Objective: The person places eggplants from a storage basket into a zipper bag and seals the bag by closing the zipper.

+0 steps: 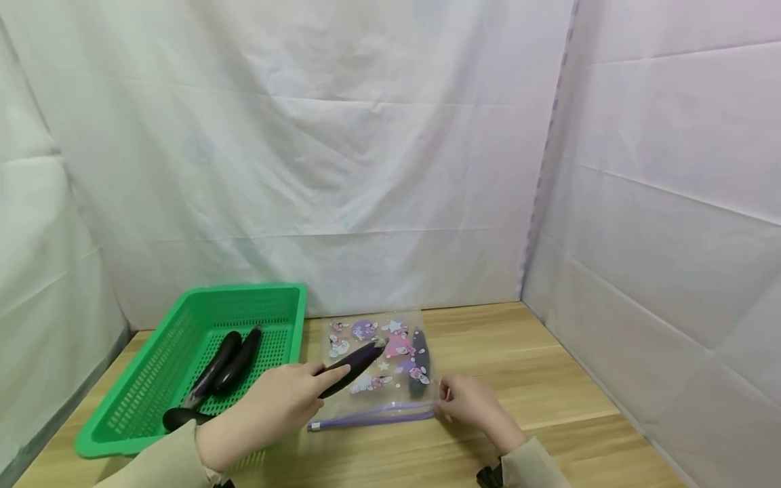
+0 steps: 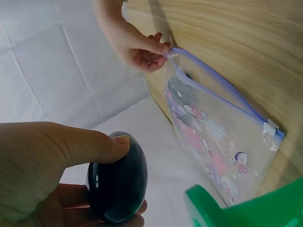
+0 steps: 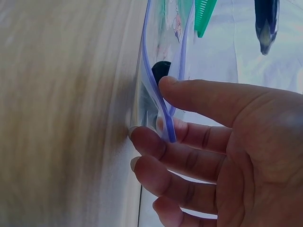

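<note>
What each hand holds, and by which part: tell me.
The left hand holds an eggplant near its stemless end; the right hand pinches the zip bag at a corner of its opening.

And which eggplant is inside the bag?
The eggplant along the right side of the bag in the head view, showing through its clear plastic. The left hand holds another eggplant; the remaining eggplants lie in the green basket.

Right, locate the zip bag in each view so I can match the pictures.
Head: the zip bag lies below centre.
Left wrist: right of centre, slanting down toward the right.
Right wrist: upper middle, its corner at the right hand.
Shared landmark: the green basket, lower left in head, bottom right in left wrist, top edge in right wrist.
</note>
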The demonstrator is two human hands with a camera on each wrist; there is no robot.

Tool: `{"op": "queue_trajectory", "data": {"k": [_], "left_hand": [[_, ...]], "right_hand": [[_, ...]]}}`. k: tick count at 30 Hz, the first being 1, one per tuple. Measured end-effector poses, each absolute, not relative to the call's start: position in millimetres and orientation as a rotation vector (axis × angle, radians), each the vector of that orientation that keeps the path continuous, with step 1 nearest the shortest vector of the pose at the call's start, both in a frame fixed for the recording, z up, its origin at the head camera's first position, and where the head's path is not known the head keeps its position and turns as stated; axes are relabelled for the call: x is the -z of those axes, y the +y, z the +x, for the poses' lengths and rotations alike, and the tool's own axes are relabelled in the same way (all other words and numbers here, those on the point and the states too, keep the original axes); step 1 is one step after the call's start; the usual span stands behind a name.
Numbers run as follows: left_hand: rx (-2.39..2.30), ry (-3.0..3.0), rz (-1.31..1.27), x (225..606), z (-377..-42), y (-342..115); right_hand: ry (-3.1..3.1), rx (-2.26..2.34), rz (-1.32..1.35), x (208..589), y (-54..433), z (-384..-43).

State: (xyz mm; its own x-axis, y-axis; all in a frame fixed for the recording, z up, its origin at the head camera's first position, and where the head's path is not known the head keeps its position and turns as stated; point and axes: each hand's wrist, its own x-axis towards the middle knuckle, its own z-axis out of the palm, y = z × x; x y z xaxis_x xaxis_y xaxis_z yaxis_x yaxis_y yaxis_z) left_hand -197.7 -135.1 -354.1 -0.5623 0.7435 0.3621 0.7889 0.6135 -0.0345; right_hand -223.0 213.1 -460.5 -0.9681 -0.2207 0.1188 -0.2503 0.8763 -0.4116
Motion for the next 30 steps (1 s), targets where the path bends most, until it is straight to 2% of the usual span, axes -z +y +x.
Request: {"op": "queue_trajectory", "data": {"k": [30], "left_hand": [[0.191, -2.482, -1.384, 380.7, -185.9, -109.6]], "right_hand": [[-2.965, -0.635, 0.382, 460.7, 212.2, -222.2]]}}
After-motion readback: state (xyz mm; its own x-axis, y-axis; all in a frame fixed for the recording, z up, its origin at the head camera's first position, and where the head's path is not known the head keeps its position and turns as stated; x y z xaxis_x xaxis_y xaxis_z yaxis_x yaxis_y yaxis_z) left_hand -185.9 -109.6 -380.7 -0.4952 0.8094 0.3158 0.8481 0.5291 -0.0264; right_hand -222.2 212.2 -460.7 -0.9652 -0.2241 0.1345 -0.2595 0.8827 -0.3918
